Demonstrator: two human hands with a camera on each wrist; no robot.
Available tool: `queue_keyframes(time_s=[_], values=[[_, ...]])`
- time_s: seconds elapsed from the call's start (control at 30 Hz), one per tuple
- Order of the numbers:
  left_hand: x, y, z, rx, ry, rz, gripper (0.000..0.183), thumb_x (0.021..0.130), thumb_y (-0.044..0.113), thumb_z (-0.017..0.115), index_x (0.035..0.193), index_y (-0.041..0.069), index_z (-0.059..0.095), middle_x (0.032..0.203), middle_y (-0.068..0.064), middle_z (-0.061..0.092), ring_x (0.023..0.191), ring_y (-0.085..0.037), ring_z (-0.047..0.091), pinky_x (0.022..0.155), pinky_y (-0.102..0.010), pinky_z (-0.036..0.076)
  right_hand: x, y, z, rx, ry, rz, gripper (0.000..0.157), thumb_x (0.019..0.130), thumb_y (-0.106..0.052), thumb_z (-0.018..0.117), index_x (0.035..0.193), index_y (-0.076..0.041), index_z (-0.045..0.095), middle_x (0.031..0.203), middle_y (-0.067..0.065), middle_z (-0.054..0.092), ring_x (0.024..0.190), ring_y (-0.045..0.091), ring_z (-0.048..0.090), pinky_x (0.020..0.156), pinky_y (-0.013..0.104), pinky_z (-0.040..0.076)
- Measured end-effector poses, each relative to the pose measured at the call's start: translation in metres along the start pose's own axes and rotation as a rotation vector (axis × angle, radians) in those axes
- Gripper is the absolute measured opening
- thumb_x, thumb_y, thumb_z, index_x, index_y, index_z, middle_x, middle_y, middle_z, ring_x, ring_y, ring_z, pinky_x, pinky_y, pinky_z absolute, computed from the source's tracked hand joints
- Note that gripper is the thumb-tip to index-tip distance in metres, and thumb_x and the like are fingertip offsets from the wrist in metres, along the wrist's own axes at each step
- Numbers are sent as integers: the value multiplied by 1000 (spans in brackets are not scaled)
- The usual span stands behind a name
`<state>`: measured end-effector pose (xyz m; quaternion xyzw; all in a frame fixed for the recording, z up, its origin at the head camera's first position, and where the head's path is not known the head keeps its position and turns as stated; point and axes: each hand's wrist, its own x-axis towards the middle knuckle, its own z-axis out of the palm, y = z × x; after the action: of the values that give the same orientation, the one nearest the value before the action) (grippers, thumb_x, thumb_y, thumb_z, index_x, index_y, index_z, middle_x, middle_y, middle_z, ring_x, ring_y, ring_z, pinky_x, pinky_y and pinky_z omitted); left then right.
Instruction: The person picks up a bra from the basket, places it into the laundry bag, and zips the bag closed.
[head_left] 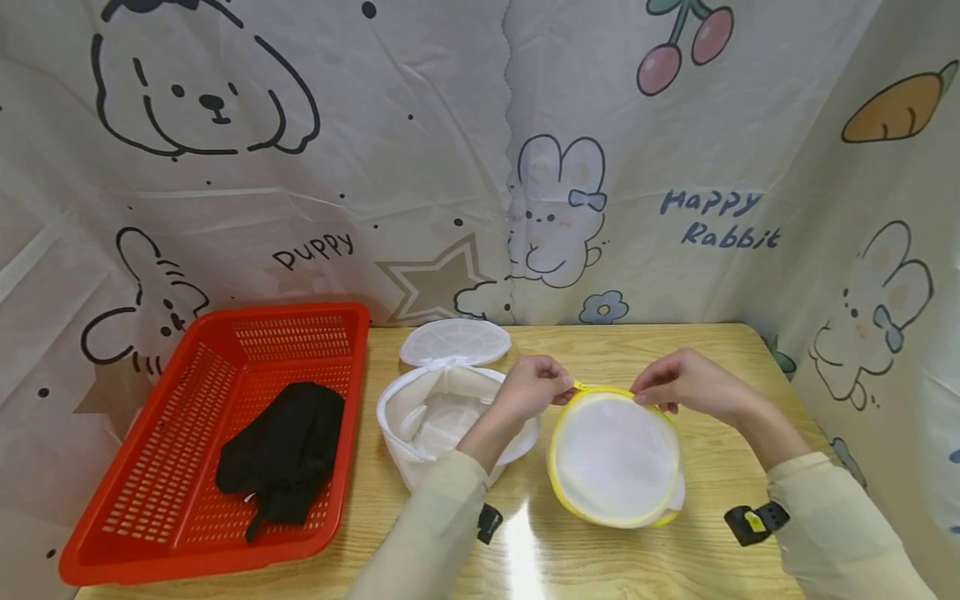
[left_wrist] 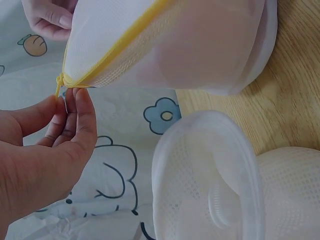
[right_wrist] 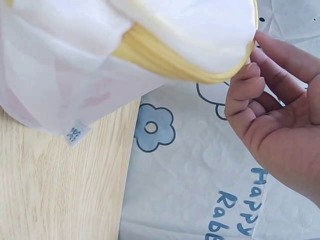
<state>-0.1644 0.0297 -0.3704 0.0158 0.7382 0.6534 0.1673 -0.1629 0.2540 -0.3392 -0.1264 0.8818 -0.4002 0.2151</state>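
Observation:
A white mesh laundry bag (head_left: 617,460) with yellow trim stands tilted above the right half of the table, its round top towards me. At its upper left edge my left hand (head_left: 534,385) pinches the yellow zipper pull (left_wrist: 58,90) between thumb and fingers. My right hand (head_left: 693,385) pinches the yellow rim (right_wrist: 239,74) at the upper right. A small printed tag (right_wrist: 76,134) hangs from the bag's side. Beside it, partly behind my left forearm, a second white mesh laundry bag (head_left: 401,446) sits with its round lid (head_left: 456,342) flipped back.
To the left, a red plastic basket (head_left: 358,400) holds a folded black cloth item (head_left: 288,446). The wooden table (head_left: 720,350) ends at the back against a printed curtain (head_left: 420,192), which also runs along the right side.

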Motion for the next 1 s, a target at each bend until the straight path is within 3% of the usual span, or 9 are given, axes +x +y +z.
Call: queue_keyframes(time_s=[0.33,0.67,1.0], values=[[-3,1,7,5,21,-2,8,87,-5,58,79,-7,58,73,-9,61,67,-14,59,67,-25,55,2,-3,4,-18,-1,-48,10,84,-6,65,88,2,68,72,5,57,62,18,49,52,24,44],[-4,1,9,79,58,-33,8,86,0,60,79,-3,62,76,-8,65,66,-14,62,68,-24,53,1,-4,4,-16,68,-37,9,84,-4,63,86,3,69,72,6,60,62,19,52,53,26,48],[-2,-6,-2,-35,77,-55,7,85,-6,57,78,-7,58,78,-13,64,67,-15,60,69,-27,54,-5,3,-4,-20,154,54,13,86,-6,62,90,6,67,75,7,59,64,20,55,59,30,52]])
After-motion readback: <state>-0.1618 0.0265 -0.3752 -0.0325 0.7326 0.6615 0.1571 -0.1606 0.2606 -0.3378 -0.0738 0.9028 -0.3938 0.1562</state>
